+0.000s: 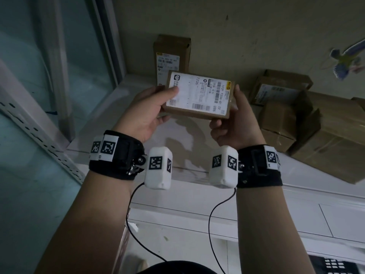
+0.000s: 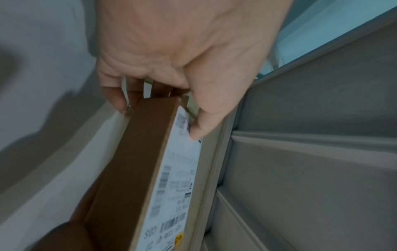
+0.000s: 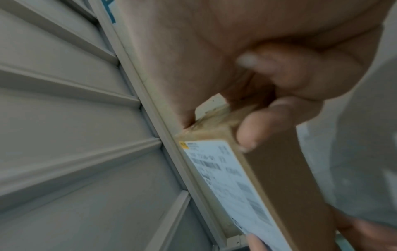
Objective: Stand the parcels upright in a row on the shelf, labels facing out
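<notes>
A flat brown parcel (image 1: pixel 199 95) with a white label hangs above the white shelf (image 1: pixel 122 107), label turned toward me and lying sideways. My left hand (image 1: pixel 154 107) grips its left end, thumb on the label and fingers behind. Around the right end curls my right hand (image 1: pixel 233 119). The left wrist view shows the parcel (image 2: pixel 137 169) edge-on with the left thumb (image 2: pixel 204 124) pressing the label. In the right wrist view the parcel (image 3: pixel 277 183) is held by the right fingers (image 3: pixel 262 125). Behind it one labelled parcel (image 1: pixel 171 56) stands upright against the wall.
Several brown cardboard boxes (image 1: pixel 296 115) are piled on the right part of the shelf, one with a label (image 1: pixel 276 93) facing up. A glass pane and metal frame (image 1: pixel 65 66) close the left side. A bird sticker (image 1: pixel 347 60) is on the wall.
</notes>
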{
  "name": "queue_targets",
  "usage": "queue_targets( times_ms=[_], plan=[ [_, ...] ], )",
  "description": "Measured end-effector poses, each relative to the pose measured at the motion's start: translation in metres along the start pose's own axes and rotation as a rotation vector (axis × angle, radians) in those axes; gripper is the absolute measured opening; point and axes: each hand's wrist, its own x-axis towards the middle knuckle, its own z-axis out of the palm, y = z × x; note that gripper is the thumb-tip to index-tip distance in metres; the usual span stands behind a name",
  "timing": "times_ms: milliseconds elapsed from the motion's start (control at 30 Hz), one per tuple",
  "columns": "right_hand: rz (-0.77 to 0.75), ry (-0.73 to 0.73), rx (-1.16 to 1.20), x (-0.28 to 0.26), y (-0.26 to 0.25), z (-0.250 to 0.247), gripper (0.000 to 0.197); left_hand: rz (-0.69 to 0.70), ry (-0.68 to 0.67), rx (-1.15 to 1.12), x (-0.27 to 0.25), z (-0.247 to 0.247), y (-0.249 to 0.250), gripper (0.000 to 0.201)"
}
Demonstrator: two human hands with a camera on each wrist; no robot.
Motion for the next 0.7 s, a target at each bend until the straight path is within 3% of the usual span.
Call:
queue_targets(
  times_ms=[67, 200, 233, 333, 400, 500, 700],
  plan=[
    [-0.074, 0.032, 0.123, 0.002, 0.002, -0.002, 0.053, 0.026, 0.001, 0.056, -0.003, 0.001, -0.002, 0.038],
    [-0.228, -0.061, 0.341, -0.006, -0.001, -0.003, 0.036, 0.015, -0.102, 0.1, -0.005, 0.004, -0.009, 0.091],
    [-0.247, -0.095, 0.323, -0.009, -0.003, -0.001, 0.029, 0.016, -0.132, 0.116, -0.006, 0.005, -0.01, 0.093],
    [-0.279, -0.139, 0.074, -0.016, -0.007, 0.005, 0.023, 0.031, -0.188, 0.186, -0.012, 0.011, -0.014, 0.069],
    [-0.276, -0.133, -0.121, -0.018, -0.004, 0.012, 0.038, 0.042, -0.186, 0.205, -0.015, 0.015, -0.016, 0.06],
    [-0.238, -0.042, -0.186, -0.02, 0.004, 0.019, 0.051, 0.046, -0.17, 0.18, -0.018, 0.021, -0.019, 0.045],
    [-0.249, 0.044, -0.261, -0.021, 0.007, 0.021, 0.039, 0.08, -0.136, 0.18, -0.026, 0.027, -0.017, 0.045]
  ],
)
